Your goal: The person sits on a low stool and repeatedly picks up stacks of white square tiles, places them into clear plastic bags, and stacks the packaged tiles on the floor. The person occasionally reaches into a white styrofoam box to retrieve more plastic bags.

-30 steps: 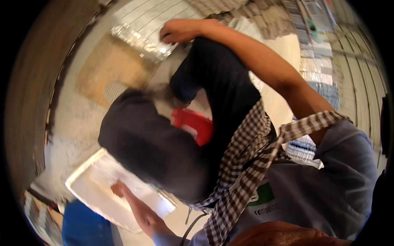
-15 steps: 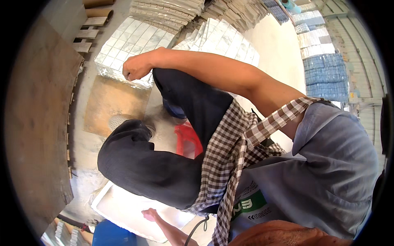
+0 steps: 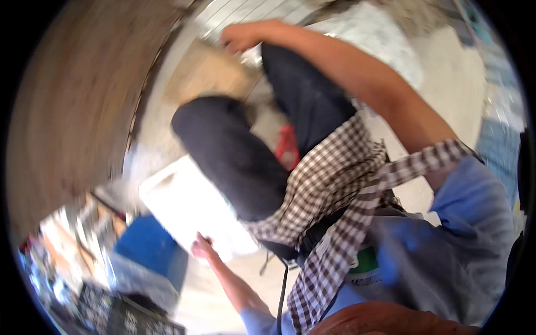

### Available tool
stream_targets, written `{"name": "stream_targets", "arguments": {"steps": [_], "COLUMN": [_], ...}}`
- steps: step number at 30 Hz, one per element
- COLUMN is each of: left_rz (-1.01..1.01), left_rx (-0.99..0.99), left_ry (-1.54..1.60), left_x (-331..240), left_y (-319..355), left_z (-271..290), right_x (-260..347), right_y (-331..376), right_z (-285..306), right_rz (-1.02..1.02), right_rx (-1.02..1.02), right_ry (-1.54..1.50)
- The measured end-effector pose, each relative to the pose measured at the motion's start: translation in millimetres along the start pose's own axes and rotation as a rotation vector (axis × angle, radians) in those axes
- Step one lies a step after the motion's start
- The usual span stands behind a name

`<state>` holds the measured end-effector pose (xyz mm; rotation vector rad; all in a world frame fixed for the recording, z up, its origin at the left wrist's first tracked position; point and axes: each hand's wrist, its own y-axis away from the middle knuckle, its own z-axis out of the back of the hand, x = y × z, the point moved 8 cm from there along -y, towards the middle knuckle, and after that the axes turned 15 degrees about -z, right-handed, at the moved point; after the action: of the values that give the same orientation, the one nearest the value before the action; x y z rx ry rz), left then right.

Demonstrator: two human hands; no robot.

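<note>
My right hand [image 3: 239,37] is over my far knee, its fingers curled closed beside the wrapped stack of white marble-look tiles [image 3: 254,12]. Whatever the fingers hold, if anything, is too blurred to make out. My left hand [image 3: 202,246] is over the edge of a white foam box [image 3: 192,209] beside my near leg. Motion smears its fingers, and no object shows in them. Both of my legs are bent, in dark trousers, below a brown checked apron.
A brown board [image 3: 218,72] lies on the floor in front of my feet. Something red [image 3: 287,148] is between my legs. A blue bin [image 3: 148,245] stands past the foam box, near a black crate [image 3: 125,312]. A large wooden panel [image 3: 84,95] rises at the left.
My view has swung toward the left, so the blue bin and black crate show more and the tile stacks less. My left hand has come toward the box's edge near the blue bin.
</note>
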<state>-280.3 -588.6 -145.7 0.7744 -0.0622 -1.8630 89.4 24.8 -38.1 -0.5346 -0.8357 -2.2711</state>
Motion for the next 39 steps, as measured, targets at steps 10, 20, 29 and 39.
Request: {"name": "stream_targets", "arguments": {"steps": [10,20,29,39], "left_rz": [-0.051,0.030,0.082,0.091], "left_rx": [0.143,-0.200,-0.182,-0.139], "left_ry": [0.417,0.155,0.487,0.713], "left_x": [-14,-25,-15,-32], "left_y": [20,40,37,35], "left_z": [-2,61,49,38], "right_x": [-9,-21,-55,202], "right_y": [17,14,-29,66], "right_z": [6,10,10,-5], "right_rz": [-0.226,-0.285,-0.120,0.447], "right_rx": [0.035,0.054,0.086,-0.329], "right_ry": [-0.216,-0.256,-0.036,-0.220]}}
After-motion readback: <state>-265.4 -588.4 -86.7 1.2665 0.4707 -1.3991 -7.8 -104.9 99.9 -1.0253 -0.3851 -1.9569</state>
